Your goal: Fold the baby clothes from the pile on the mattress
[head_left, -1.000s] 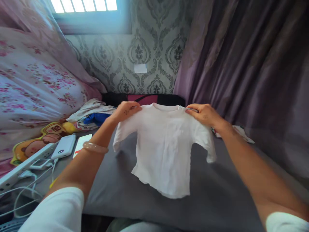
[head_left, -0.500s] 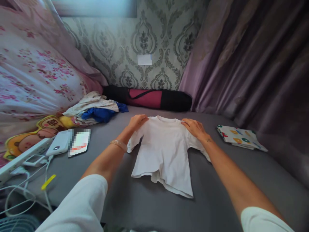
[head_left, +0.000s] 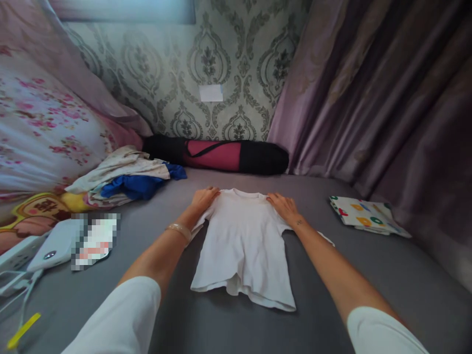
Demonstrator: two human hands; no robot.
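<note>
A small white T-shirt [head_left: 243,241] is spread on the grey bed sheet [head_left: 228,327], with its neckline away from me and its hem toward me. My left hand [head_left: 205,199] is closed on the shirt's left shoulder, beside the collar. At the opposite shoulder, my right hand [head_left: 283,207] grips the cloth in the same way. The hem is wavy and lifts a little in the middle. My forearms cover much of both sleeves, and the fingertips are partly hidden.
A folded patterned cloth [head_left: 368,216] lies at right. On the left are piled clothes [head_left: 121,172], a white power bank [head_left: 57,246], a power strip [head_left: 16,253], and cables. A black and maroon bag [head_left: 214,155] lies along the wall.
The view has shifted, so side objects at left sit further left. The shirt's hem looks straighter and the body more evenly spread; both hands stay on the shoulders.
</note>
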